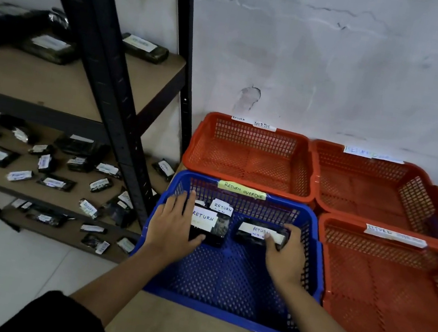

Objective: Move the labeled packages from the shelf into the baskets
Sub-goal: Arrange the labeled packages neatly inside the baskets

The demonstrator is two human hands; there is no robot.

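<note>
Two packages sit at the far end of the blue basket (220, 308), and I can read RETURN on both, though the smaller print underneath is too blurred to make out. My left hand (173, 225) lies flat with fingers spread along the left package (209, 225), hiding its left edge, thumb against its near side. My right hand (283, 253) curls round the right package (260, 233), its grip pinching the right end, which is covered. More labeled packages (55, 182) lie scattered on the shelf (51, 85), labels unreadable
</note>
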